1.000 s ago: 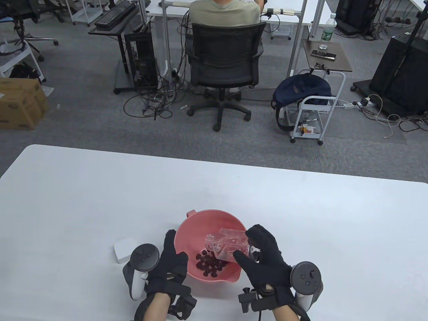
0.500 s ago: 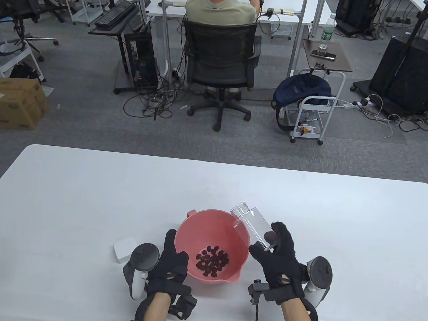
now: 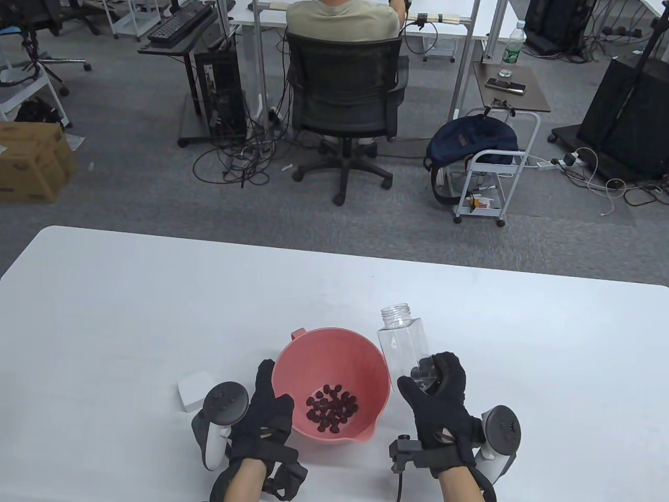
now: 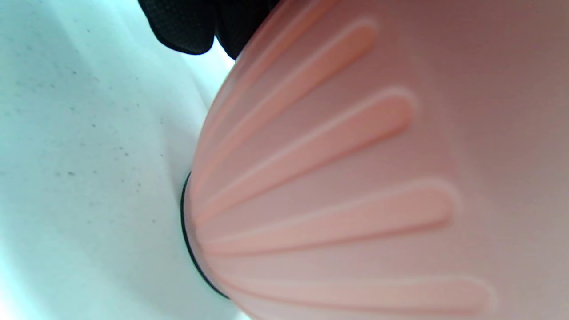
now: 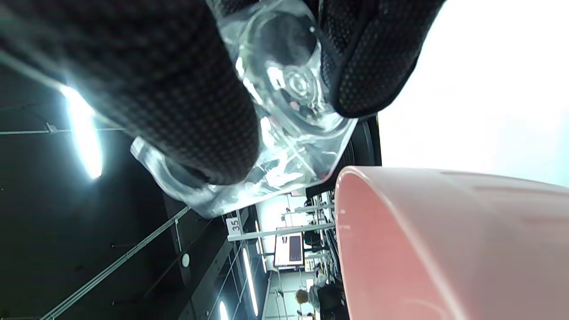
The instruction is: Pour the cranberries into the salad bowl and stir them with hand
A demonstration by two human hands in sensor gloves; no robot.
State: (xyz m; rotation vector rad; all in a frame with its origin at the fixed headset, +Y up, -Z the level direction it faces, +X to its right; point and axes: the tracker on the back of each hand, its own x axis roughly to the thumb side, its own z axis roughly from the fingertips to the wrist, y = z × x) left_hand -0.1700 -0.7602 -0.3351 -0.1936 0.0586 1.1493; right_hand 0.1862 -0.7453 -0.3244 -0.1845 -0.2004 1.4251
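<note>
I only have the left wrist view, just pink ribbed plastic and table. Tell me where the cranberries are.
Observer: The cranberries lie in a heap at the bottom of the pink bowl.
Operator: Report the bottle.
Observer: The clear bottle looks empty, stands about upright just right of the bowl, open mouth up; the right hand grips its lower end.
Operator: Give me the left hand.
Observer: The left hand rests against the bowl's left outer wall, fingers straight.
</note>
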